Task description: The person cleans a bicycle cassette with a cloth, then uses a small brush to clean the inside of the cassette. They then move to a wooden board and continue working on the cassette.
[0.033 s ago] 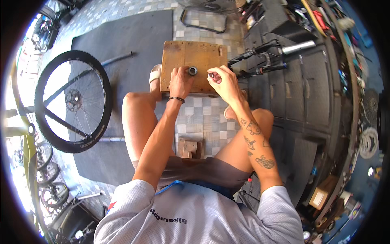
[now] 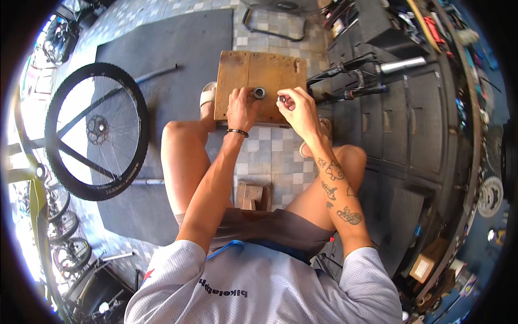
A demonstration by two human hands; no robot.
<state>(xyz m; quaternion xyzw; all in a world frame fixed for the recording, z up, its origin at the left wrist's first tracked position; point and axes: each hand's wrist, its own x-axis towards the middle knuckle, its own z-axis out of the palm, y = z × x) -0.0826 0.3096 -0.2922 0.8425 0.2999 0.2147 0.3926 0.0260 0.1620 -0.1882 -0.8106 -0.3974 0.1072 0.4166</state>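
Note:
Over the wooden box point(image 2: 270, 65) in front of me, my left hand point(image 2: 242, 109) is closed on a short hollow metal cylinder point(image 2: 259, 93), its round opening facing up. A little to the right, my right hand point(image 2: 298, 109) pinches a small dark piece point(image 2: 281, 99) between thumb and fingertips. That piece is too small to name exactly. The two hands are apart, with bare wood between them.
On the left, a bicycle wheel point(image 2: 141, 151) stands near a frame tube point(image 2: 156, 74) above a dark mat point(image 2: 199, 38). To the right, a suspension fork point(image 2: 353, 75) lies before black drawers point(image 2: 415, 119). A small wooden block point(image 2: 253, 195) sits between my legs.

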